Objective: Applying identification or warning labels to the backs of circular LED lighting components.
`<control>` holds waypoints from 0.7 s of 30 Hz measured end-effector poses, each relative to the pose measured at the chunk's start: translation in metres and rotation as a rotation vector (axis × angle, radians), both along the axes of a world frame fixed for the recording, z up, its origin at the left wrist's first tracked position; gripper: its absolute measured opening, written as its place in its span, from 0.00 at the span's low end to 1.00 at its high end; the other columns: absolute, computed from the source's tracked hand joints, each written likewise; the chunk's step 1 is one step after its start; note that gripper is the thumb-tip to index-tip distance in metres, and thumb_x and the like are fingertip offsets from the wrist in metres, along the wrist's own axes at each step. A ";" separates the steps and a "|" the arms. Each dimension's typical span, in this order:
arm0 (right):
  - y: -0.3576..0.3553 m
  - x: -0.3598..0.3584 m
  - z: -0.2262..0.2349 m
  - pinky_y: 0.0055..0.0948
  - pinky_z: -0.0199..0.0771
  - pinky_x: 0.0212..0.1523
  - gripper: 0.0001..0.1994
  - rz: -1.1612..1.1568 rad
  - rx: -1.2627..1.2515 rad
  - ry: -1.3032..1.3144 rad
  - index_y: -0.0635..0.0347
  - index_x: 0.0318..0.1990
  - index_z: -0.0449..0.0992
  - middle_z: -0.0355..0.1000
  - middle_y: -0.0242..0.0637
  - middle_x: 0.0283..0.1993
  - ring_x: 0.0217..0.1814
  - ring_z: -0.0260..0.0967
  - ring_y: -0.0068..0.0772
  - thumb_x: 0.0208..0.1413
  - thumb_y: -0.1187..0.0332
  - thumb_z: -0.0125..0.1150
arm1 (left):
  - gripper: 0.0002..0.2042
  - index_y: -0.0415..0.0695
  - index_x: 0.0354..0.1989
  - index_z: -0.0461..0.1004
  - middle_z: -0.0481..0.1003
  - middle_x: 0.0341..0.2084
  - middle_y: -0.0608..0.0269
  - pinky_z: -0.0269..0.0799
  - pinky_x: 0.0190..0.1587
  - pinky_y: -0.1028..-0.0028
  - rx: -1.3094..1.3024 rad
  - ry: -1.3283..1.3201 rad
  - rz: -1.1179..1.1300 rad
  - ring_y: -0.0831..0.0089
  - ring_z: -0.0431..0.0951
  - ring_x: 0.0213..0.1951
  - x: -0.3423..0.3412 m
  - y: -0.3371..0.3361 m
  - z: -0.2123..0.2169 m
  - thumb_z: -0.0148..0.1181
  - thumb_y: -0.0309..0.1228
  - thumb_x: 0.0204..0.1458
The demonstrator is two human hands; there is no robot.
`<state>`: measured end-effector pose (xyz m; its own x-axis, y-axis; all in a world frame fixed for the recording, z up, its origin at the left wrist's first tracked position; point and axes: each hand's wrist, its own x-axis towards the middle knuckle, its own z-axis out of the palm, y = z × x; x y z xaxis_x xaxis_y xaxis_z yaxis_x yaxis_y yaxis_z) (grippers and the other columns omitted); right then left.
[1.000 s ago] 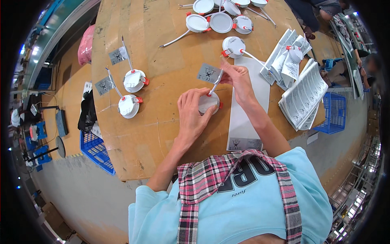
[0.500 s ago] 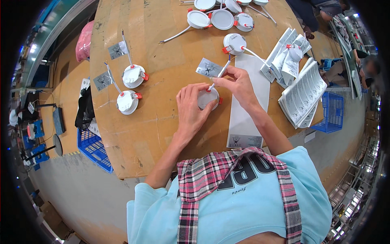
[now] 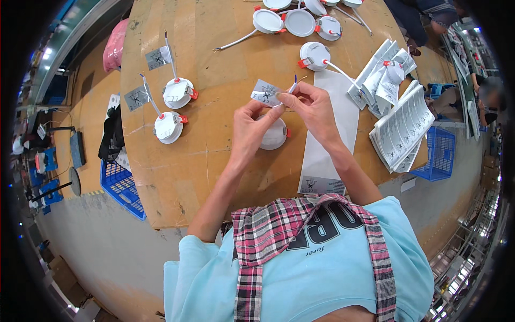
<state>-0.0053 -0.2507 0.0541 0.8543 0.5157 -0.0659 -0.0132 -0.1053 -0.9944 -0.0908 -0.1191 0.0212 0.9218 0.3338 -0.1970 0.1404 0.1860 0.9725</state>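
Note:
In front of me a round white downlight with a red-tipped spring clip rests on the table. Its white cable rises between my hands, with bare wire ends beyond the right fingers. A printed silver label sticks out from the cable like a flag. My left hand is closed, thumb and forefinger pinching low on the cable by the label. My right hand pinches the cable at the label's edge, touching the left fingertips. Fingers hide part of the cable. Two downlights with flag labels on their cables stand at the left.
A white backing strip with one label lies right of my hands. Farther right are a stack of label sheets and folded sheets bearing a small white part. Another downlight and several more lie at the back. Blue crates flank the table.
My left hand has left the downlight's body and moved up to the cable and label, meeting my right fingers. The label has shifted slightly left. The view has moved a little.

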 end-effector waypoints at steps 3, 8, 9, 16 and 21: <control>0.000 -0.001 -0.001 0.17 0.62 0.26 0.10 -0.026 0.021 0.014 0.65 0.27 0.75 0.71 0.30 0.22 0.25 0.64 0.13 0.53 0.67 0.64 | 0.10 0.38 0.26 0.77 0.73 0.20 0.71 0.61 0.25 0.83 -0.110 0.008 -0.018 0.88 0.67 0.21 0.004 0.003 -0.001 0.65 0.33 0.49; -0.003 -0.001 -0.010 0.18 0.65 0.27 0.09 -0.033 0.025 0.003 0.66 0.27 0.75 0.72 0.31 0.23 0.26 0.67 0.15 0.53 0.68 0.63 | 0.09 0.37 0.27 0.78 0.73 0.19 0.70 0.63 0.26 0.83 -0.120 0.025 -0.033 0.87 0.69 0.22 0.000 0.005 -0.001 0.63 0.31 0.49; -0.001 -0.001 -0.010 0.18 0.66 0.27 0.09 -0.031 0.034 0.009 0.66 0.28 0.75 0.73 0.32 0.23 0.26 0.68 0.15 0.53 0.68 0.63 | 0.09 0.37 0.27 0.78 0.73 0.19 0.70 0.63 0.26 0.83 -0.118 0.028 -0.031 0.87 0.69 0.22 0.000 0.006 -0.001 0.63 0.31 0.49; 0.006 -0.002 -0.009 0.19 0.68 0.28 0.08 -0.023 0.047 0.008 0.67 0.29 0.76 0.73 0.34 0.24 0.28 0.71 0.18 0.52 0.69 0.63 | 0.08 0.36 0.30 0.78 0.77 0.22 0.68 0.67 0.30 0.82 -0.188 0.022 -0.012 0.86 0.71 0.25 0.002 0.006 0.007 0.60 0.30 0.50; 0.006 -0.001 -0.014 0.18 0.66 0.27 0.10 -0.066 0.052 0.045 0.67 0.27 0.76 0.73 0.33 0.23 0.27 0.69 0.17 0.52 0.67 0.64 | 0.09 0.36 0.35 0.76 0.77 0.30 0.64 0.68 0.32 0.81 -0.134 0.029 -0.034 0.83 0.73 0.29 -0.005 0.006 0.007 0.60 0.29 0.49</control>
<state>-0.0058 -0.2446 0.0401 0.8832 0.4622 -0.0800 -0.0633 -0.0515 -0.9967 -0.0956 -0.1129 0.0283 0.9256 0.2711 -0.2641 0.1762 0.3088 0.9347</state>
